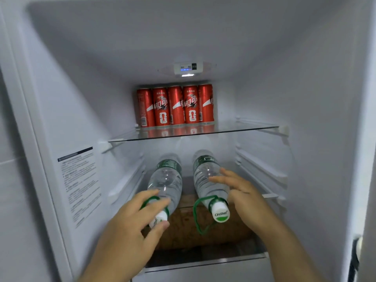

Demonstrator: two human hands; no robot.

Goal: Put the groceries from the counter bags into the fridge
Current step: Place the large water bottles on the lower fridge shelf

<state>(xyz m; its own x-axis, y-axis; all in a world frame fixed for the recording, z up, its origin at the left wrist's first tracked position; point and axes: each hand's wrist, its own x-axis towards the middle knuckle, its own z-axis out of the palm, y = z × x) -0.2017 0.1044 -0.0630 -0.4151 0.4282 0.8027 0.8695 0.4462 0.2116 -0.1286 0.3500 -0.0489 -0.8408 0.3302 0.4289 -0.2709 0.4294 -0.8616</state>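
Step in hand: two water bottles are being laid side by side on the lower shelf (pixel 223 259) of the fridge (pixel 305 98).
Left bottle (pixel 166 180): it is lying on its side, base towards the back, white cap towards the door.
Right bottle (pixel 205 180): it is laid the same way, just beside the first, with a narrow gap between them; a green carry loop (pixel 200 216) hangs from its neck.
Left hand (pixel 130 231): the neck and cap of the left bottle are pinched between curled fingers and thumb.
Right hand (pixel 242 196): the fingers are held straight and spread, laid flat against the right flank of the right bottle; nothing is gripped.
Cans (pixel 176 105): five red cans are lined up upright at the back of the upper glass shelf (pixel 244 128), well apart from the bottles.
Doing it well: round bottles on glass are likely to roll, so each should be steadied until it is seen to rest before being let go.
Alignment: the bottles are best pushed back parallel, so that the caps are kept clear of the shelf's front edge and the door.
Loops: the green loops should be tucked in rather than left dangling over the edge.
Progress: it is judged that drinks are largely stowed; whether groceries are left in the bags cannot be told.
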